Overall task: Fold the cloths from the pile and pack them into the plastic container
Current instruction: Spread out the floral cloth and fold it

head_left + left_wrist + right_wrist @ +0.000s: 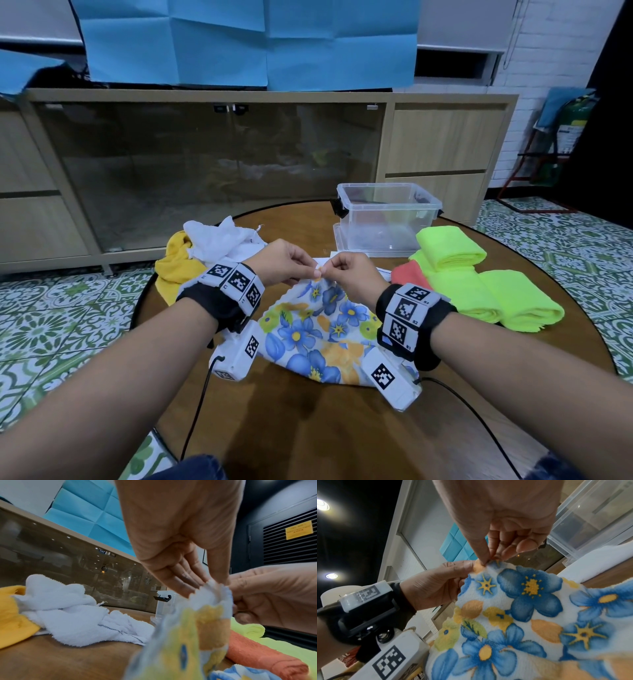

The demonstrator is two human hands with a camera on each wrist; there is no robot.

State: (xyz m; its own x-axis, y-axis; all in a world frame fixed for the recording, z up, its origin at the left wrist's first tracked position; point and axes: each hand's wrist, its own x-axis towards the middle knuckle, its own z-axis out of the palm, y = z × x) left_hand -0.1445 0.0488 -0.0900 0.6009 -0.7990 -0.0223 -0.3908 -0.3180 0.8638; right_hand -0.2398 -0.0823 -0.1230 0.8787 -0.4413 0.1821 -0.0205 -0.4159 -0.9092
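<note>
Left hand [286, 262] and right hand [349, 274] pinch one corner of a white towel printed with blue and yellow flowers [318, 337], lifted above the round wooden table [308, 428]. Far left, the white and yellow cloth pile [205, 251] waits. Right, folded neon-green and coral cloths [479, 291] remain unpacked; the clear plastic container [388, 219] looks empty.
</note>
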